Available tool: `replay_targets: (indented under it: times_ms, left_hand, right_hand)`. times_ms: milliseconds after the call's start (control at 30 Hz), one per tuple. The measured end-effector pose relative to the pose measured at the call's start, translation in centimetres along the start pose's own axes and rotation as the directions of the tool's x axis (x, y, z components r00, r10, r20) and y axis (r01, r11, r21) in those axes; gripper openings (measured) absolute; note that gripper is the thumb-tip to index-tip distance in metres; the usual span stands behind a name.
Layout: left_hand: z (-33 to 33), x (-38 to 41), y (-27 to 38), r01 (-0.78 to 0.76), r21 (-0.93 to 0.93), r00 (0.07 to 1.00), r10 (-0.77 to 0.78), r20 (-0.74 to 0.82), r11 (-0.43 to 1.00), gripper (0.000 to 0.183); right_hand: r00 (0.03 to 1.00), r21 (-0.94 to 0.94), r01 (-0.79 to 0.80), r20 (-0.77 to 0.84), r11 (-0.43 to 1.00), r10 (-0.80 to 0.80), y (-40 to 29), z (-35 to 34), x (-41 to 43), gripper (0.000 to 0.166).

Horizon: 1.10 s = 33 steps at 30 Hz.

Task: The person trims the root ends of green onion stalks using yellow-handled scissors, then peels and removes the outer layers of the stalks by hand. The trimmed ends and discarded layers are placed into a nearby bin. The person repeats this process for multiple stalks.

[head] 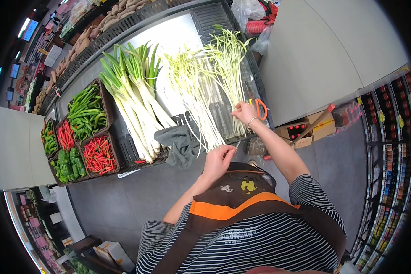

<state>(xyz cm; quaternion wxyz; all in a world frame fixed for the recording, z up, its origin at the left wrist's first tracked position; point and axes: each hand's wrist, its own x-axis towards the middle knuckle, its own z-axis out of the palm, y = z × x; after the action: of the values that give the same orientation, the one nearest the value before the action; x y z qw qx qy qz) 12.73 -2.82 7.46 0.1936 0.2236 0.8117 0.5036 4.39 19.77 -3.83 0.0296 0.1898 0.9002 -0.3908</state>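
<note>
My left hand (pixel 221 159) is at the table's front edge, by the lower ends of a bunch of pale-stemmed greens (pixel 200 109). Its fingertips are pinched on a thin pale piece (pixel 238 144). My right hand (pixel 245 113) lies over the lower stems of another bunch of these greens (pixel 231 75), fingers bent together; whether they grip a stem is hidden. Orange-handled scissors (pixel 262 109) lie just beside my right wrist, blades mostly hidden. A dark grey cloth (pixel 179 144) hangs over the front edge, left of my left hand. Thick leeks (pixel 135 102) lie farther left.
Baskets of green chillies (pixel 89 109), red chillies (pixel 99 156) and green peppers (pixel 70 164) stand at the table's left. A grey panel (pixel 322 44) borders the right. Cardboard boxes (pixel 299 132) and plastic-wrapped bottles (pixel 347 118) are on the floor at right, before stocked shelves (pixel 385 164).
</note>
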Motion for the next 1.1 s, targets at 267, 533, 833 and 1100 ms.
replay_targets:
  times_ms: [267, 533, 833, 1100]
  left_hand:
    - [5.3, 4.0, 1.1, -0.213, 0.097, 0.971, 0.199, 0.136, 0.972, 0.013]
    - [16.1, 6.6, 2.0, -0.312, 0.305, 0.885, 0.159, 0.437, 0.9, 0.011]
    - [21.6, 5.5, -1.0, -0.797, 0.2, 0.58, 0.629, 0.518, 0.57, 0.031]
    - [12.2, 5.0, 3.3, -0.381, 0.249, 0.787, 0.172, 0.592, 0.89, 0.016]
  right_hand:
    - [0.986, 0.482, -0.165, 0.065, 0.86, 0.153, 3.6, -6.6, -6.6, 0.016]
    - [0.968, 0.516, -0.235, 0.05, 0.824, 0.245, 5.1, -12.4, -12.3, 0.021]
    - [0.996, -0.333, -0.025, 0.077, 0.942, 0.054, 2.7, -10.6, -9.0, 0.038]
    - [0.993, -0.625, -0.072, 0.025, 0.778, 0.111, -1.3, -10.1, -6.7, 0.017]
